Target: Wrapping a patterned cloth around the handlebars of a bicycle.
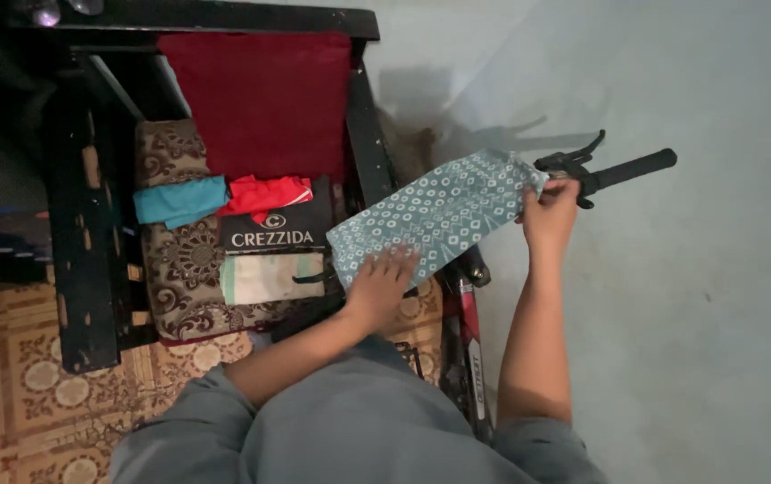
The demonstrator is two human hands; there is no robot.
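**Holding patterned cloth flat between two hands**

Pressing down w/ left hand (381, 280), fingers spread, palm flat on near end of teal patterned cloth (439, 213); not gripping, just pinning it, prob. to keep the fold flat. Pinching far corner w/ right hand (551, 213), fingers closed on the edge, arm extended, so cloth is pulled taut and lifted at that end. Hands well apart, one at each end. Cloth spans from edge of dark wooden chair (85, 269) out toward bicycle handlebar (623, 170).

On chair's brown patterned cushion (179, 269): folded items laid side by side – teal piece (179, 201), red piece (264, 193), black printed piece (278, 233), pale piece (269, 278). Red cloth (264, 99) behind, at chair back. Patterned floor mat (18, 385) on the left.
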